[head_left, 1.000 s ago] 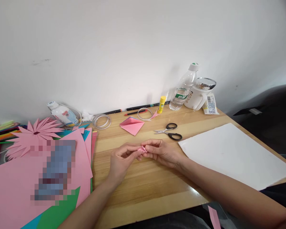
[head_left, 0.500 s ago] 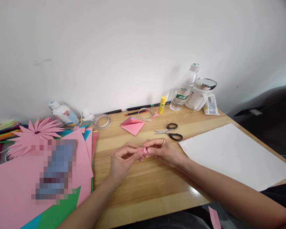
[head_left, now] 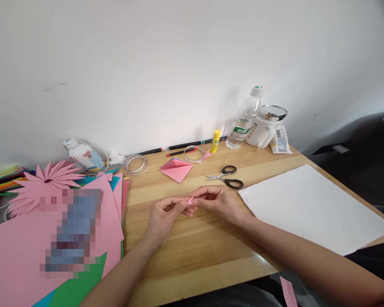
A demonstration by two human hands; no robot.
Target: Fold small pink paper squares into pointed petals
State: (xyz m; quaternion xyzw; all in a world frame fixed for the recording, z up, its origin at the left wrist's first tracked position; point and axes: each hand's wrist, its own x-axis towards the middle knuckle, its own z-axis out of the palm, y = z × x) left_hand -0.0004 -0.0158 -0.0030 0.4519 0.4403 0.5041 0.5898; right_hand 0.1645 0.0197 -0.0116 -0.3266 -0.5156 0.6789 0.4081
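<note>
A small folded piece of pink paper [head_left: 190,201] is pinched between my two hands, above the wooden table. My left hand [head_left: 167,212] is closed on its left side with thumb and fingertips. From the right, my right hand [head_left: 218,202] grips the same piece, its fingers partly covering it. Just beyond my hands lies a stack of folded pink paper [head_left: 176,169]. Scissors [head_left: 227,175] with black handles rest with their blades parted, behind my right hand.
Coloured paper sheets [head_left: 13,251] and a spiky pink paper flower [head_left: 64,177] cover the left. A white sheet [head_left: 310,209] lies at right. Along the wall stand a glue stick [head_left: 215,141], a water bottle [head_left: 243,121] and a white mug [head_left: 260,132]; tape rolls [head_left: 136,172] lie left of them.
The pink piece has turned and tilted slightly between my fingertips, and its open folds look flatter. Both hands stay in nearly the same place. The view has shifted a little.
</note>
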